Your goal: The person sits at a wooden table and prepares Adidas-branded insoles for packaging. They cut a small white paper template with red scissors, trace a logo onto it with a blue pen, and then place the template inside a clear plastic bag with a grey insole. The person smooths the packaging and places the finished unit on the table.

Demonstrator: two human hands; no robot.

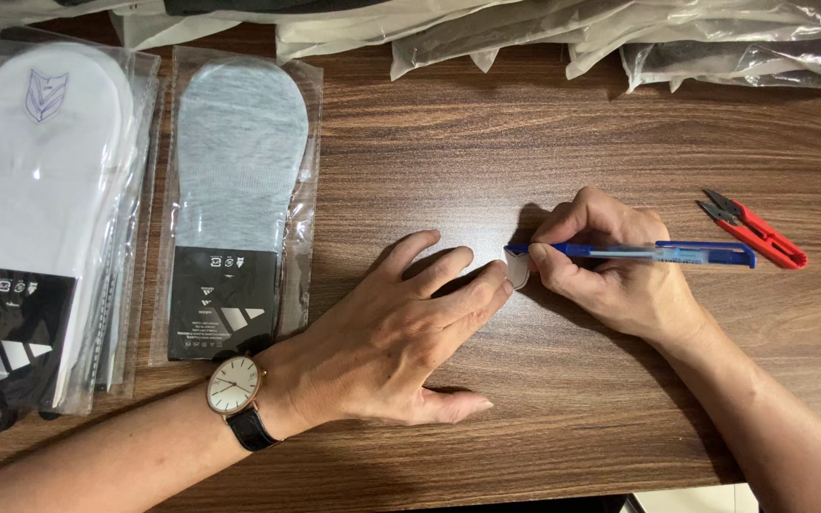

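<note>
Clearly, small white sticker (517,270); pen (658,253) blue, slim.

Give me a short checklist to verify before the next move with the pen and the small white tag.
1. Right hand grips the blue pen: ok.
2. Pen tip meets the small white tag: cannot tell, the tip is hidden by the fingers.
3. Left hand lies flat on the wooden table, its fingertips at the tag: ok.
4. Red snips lie apart from both hands, to the right of the pen: ok.
5. Grey sock pack and white sock pack lie to the left, away from the hands: ok.
</note>
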